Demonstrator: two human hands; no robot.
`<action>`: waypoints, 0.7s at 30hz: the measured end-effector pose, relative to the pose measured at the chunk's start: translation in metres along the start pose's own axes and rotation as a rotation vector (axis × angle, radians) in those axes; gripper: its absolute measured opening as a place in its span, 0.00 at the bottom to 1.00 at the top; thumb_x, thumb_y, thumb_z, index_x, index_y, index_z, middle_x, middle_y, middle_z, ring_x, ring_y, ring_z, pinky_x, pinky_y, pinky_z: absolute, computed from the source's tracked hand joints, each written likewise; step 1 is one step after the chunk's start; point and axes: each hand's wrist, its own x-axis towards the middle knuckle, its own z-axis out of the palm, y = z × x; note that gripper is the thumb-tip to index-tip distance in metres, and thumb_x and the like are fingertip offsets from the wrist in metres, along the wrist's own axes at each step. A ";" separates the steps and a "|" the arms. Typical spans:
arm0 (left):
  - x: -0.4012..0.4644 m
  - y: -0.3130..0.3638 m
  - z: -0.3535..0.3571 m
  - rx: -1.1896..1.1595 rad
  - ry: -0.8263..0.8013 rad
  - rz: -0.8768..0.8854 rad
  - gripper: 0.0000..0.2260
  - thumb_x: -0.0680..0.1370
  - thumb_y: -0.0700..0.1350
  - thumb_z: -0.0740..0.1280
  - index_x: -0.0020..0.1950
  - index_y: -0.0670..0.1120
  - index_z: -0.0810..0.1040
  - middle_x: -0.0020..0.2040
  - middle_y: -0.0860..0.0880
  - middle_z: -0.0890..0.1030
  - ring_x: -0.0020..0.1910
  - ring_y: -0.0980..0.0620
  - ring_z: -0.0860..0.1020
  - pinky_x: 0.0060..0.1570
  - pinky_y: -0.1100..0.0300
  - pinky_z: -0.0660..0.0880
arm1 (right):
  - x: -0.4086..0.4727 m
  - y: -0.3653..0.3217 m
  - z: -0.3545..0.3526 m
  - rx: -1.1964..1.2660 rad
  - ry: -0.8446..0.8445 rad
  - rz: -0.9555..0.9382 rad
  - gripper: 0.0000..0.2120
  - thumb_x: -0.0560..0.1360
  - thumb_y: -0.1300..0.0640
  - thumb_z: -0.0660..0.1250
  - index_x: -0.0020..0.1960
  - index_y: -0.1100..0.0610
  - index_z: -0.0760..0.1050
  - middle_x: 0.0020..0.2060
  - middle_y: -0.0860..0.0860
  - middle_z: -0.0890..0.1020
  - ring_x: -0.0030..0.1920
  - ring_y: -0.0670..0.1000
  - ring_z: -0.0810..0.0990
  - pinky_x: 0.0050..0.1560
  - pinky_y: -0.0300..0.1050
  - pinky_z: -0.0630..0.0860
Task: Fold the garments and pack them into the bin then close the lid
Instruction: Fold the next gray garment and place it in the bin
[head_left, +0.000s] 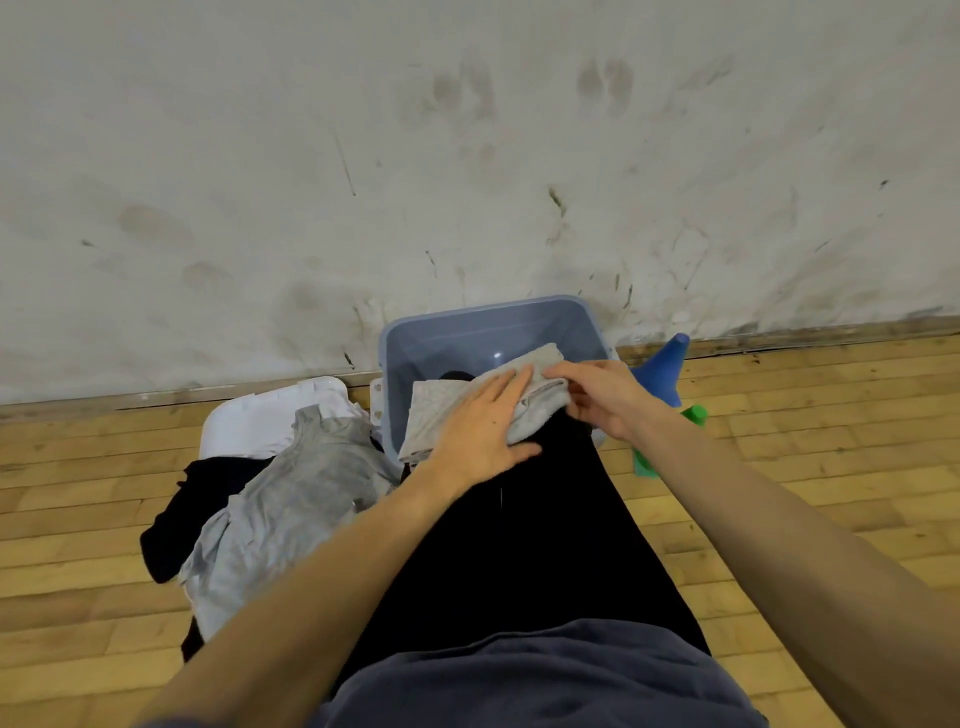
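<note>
I judge I am on the folding step: the folded grey garment (441, 410) rests on my black-clad knee at the near rim of the blue bin (488, 322), partly over its opening. My left hand (483, 426) lies flat on it, fingers straight and slightly spread. My right hand (597, 395) curls at its right edge, seemingly pinching the fold, though the fingertips are hidden. Next it must drop into the bin. Unfolded clothes (291, 493) wait near left, over the white lid (234, 421).

Bin (498, 332) mouth open behind; blue cone (662, 376) seemingly crowds right
</note>
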 end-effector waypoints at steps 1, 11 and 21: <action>0.003 0.001 -0.001 -0.105 0.094 -0.023 0.34 0.77 0.54 0.69 0.79 0.50 0.58 0.75 0.48 0.67 0.72 0.48 0.67 0.70 0.53 0.65 | -0.001 -0.008 0.002 0.019 -0.014 -0.020 0.06 0.73 0.61 0.73 0.46 0.62 0.79 0.34 0.54 0.80 0.34 0.48 0.78 0.31 0.38 0.75; 0.068 0.012 -0.107 -1.288 0.324 -0.333 0.14 0.79 0.45 0.68 0.62 0.40 0.78 0.55 0.41 0.83 0.53 0.42 0.82 0.53 0.48 0.80 | 0.019 -0.059 0.006 0.074 0.062 -0.154 0.11 0.79 0.53 0.67 0.56 0.59 0.79 0.44 0.54 0.82 0.42 0.54 0.81 0.45 0.48 0.78; 0.172 -0.016 -0.109 -1.796 0.191 -0.454 0.17 0.79 0.50 0.64 0.64 0.42 0.78 0.57 0.40 0.82 0.56 0.40 0.80 0.55 0.44 0.77 | 0.091 -0.066 -0.018 0.034 -0.211 -0.171 0.39 0.57 0.37 0.81 0.63 0.52 0.77 0.59 0.51 0.82 0.60 0.54 0.80 0.62 0.55 0.75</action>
